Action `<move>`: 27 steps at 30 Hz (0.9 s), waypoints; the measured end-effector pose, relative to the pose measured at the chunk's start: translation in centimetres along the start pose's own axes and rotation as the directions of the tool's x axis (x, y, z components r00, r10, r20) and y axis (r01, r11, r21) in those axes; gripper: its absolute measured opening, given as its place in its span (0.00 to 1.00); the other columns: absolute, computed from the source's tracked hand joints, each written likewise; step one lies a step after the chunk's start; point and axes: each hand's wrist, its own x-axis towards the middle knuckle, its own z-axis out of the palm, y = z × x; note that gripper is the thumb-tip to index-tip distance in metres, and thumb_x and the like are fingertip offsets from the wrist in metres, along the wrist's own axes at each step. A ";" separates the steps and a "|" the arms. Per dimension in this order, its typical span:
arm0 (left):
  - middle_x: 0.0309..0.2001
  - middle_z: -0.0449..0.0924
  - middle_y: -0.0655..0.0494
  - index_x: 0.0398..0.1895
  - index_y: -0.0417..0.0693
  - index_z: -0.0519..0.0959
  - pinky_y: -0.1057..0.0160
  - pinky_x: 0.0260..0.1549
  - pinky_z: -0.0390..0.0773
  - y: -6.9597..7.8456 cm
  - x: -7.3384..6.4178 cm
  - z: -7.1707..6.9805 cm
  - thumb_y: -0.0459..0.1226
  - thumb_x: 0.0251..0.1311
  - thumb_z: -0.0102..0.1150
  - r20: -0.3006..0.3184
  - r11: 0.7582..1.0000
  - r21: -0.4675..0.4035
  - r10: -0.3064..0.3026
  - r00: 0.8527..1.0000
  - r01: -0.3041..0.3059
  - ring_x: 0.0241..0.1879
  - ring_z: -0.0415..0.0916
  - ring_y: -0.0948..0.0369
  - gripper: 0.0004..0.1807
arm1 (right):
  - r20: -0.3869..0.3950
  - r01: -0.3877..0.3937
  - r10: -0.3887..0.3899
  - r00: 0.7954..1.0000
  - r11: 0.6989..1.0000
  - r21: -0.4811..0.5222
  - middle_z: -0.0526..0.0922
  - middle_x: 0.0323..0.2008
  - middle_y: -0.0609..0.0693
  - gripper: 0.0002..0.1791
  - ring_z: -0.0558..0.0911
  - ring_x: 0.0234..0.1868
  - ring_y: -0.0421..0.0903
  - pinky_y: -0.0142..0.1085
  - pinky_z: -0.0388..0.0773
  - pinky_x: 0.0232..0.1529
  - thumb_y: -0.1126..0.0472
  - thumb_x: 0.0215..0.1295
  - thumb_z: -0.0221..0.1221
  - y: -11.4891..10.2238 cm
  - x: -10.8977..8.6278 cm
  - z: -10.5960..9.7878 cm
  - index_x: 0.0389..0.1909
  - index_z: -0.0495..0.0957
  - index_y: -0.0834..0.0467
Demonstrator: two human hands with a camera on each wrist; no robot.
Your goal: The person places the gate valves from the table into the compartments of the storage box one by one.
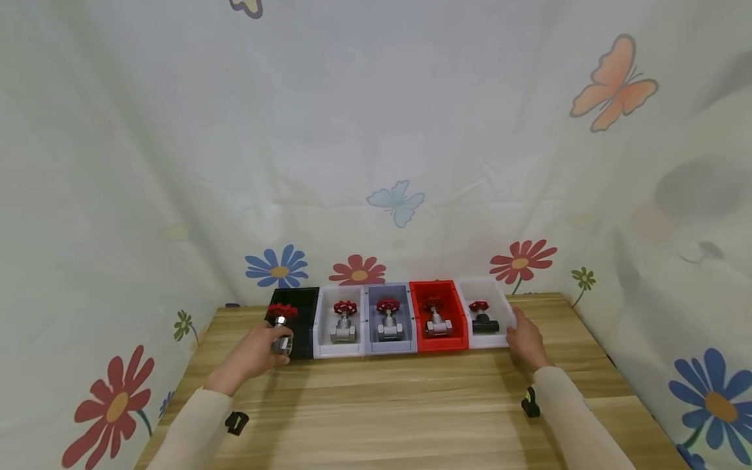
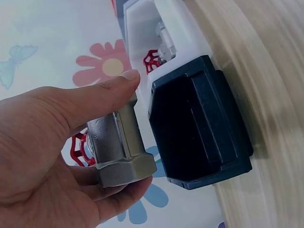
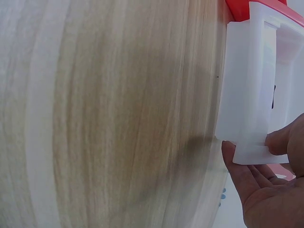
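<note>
My left hand [image 1: 254,354] grips a silver metal valve [image 2: 121,145] with a red handwheel, thumb on one side and fingers beneath. It is held at the left side of the black bin [image 2: 219,114], whose visible inside holds nothing. At the row's other end, my right hand [image 1: 527,337] pinches the side wall of a white bin [image 3: 240,85], thumb inside and fingers outside. A black valve [image 1: 484,324] with a red handwheel lies in that bin.
Between the end bins, another white bin [image 1: 339,350], a grey-blue bin [image 1: 391,347] and a red bin [image 1: 442,344] each hold a silver valve with a red handwheel. The row stands on a wooden table [image 1: 399,405], before a patterned cloth [image 1: 399,130].
</note>
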 end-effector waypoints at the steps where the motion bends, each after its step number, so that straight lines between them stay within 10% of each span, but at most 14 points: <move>1: 0.40 0.75 0.48 0.54 0.50 0.81 0.51 0.40 0.76 -0.1 0.2 0.0 0.40 0.47 0.76 -0.002 1.000 0.000 0.000 1.000 0.000 0.38 0.70 0.55 0.27 | -0.002 0.003 -0.003 1.000 1.000 -0.003 0.66 0.64 0.76 0.31 0.69 0.63 0.71 0.63 0.66 0.62 0.69 0.70 0.46 0.0 0.0 0.0 0.72 0.53 0.70; 15: 0.42 0.76 0.42 0.53 0.46 0.80 0.49 0.40 0.79 -0.5 2.3 0.4 0.37 0.47 0.75 -0.045 0.998 -0.043 0.044 0.998 -0.046 0.39 0.73 0.52 0.26 | -0.049 0.047 -0.048 0.998 0.999 -0.017 0.70 0.60 0.77 0.30 0.73 0.58 0.72 0.62 0.69 0.58 0.70 0.67 0.48 0.0 -0.2 0.0 0.70 0.56 0.70; 27: 0.43 0.74 0.42 0.56 0.49 0.79 0.49 0.40 0.78 -1.7 4.1 1.0 0.38 0.50 0.74 -0.008 0.996 -0.077 -0.034 0.999 0.033 0.40 0.71 0.52 0.27 | -0.054 0.062 -0.063 0.997 0.998 -0.015 0.70 0.60 0.77 0.30 0.72 0.59 0.72 0.62 0.68 0.59 0.70 0.67 0.48 -0.1 -0.4 -0.1 0.69 0.57 0.72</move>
